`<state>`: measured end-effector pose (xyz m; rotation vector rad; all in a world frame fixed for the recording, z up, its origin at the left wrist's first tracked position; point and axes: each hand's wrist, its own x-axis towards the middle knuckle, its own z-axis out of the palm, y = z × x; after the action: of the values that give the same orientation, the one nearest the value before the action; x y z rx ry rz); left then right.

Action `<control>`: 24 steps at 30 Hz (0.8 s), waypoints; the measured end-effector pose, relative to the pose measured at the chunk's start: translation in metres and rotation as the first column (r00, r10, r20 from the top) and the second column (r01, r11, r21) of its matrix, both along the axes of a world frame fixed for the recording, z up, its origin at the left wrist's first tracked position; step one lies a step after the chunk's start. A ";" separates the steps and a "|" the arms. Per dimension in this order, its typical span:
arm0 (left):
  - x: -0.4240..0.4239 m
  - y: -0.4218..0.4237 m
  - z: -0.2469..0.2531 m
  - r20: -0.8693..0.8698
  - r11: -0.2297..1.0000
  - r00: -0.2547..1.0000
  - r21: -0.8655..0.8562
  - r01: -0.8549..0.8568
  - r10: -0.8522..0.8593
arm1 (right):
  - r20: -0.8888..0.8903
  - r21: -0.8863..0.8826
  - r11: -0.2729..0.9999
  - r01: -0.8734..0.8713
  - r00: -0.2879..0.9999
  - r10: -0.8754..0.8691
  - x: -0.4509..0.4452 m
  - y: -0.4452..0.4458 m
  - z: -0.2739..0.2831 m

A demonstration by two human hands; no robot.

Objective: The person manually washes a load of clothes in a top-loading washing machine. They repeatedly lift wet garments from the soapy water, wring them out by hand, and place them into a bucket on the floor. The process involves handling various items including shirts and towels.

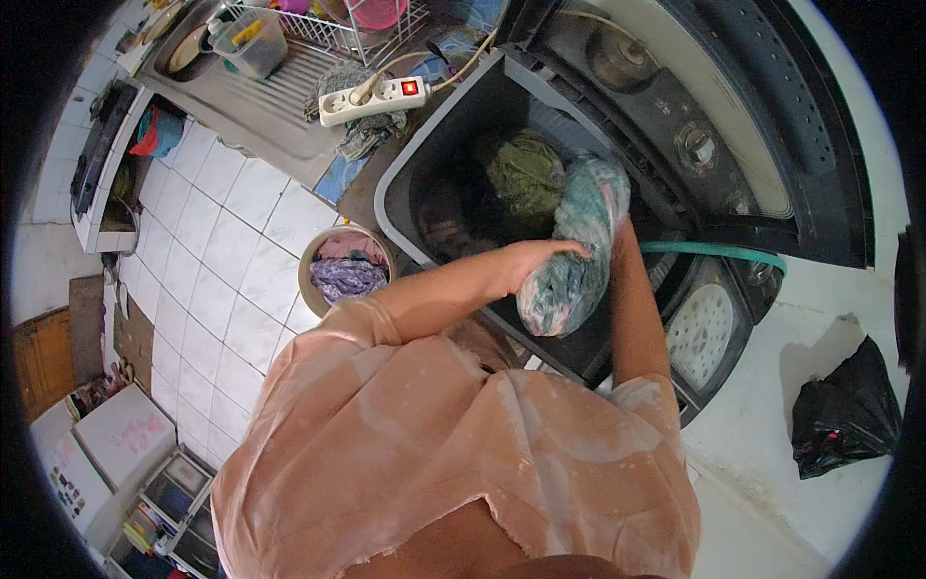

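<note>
A twisted bundle of wet green, white and pink cloth hangs over the near edge of a washing machine's dark tub. My left hand grips it from the left, its thumb lying across the fabric. My right hand is on the bundle's right side, with most of its fingers hidden behind the fabric. Deeper in the tub lies a crumpled olive-green cloth, close to the bundle's upper end.
The machine's raised lid and control dial are at right. A green hose crosses beside a perforated spinner cover. A laundry bucket stands left, below a lit power strip on the sink's edge. A black plastic bag is far right.
</note>
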<state>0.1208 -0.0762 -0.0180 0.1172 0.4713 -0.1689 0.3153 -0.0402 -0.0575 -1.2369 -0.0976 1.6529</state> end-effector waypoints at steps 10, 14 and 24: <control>0.003 0.013 -0.001 0.182 0.748 0.940 0.570 -0.340 0.288 | 0.952 -0.288 0.731 -0.618 -0.099 0.291 -0.008 -0.022 0.075; 0.000 0.022 0.020 0.304 0.701 0.913 0.587 -0.404 0.272 | 0.948 -0.214 0.781 -0.587 0.068 0.311 -0.021 -0.034 0.123; -0.002 0.028 0.047 0.319 0.901 0.874 0.114 -0.418 0.366 | -0.346 0.649 0.689 0.323 0.932 -0.110 -0.074 -0.031 0.052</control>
<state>0.1189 -0.0478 0.0292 0.2173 0.2065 0.2935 0.2412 -0.0708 -0.0055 -0.3986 -0.3538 1.3572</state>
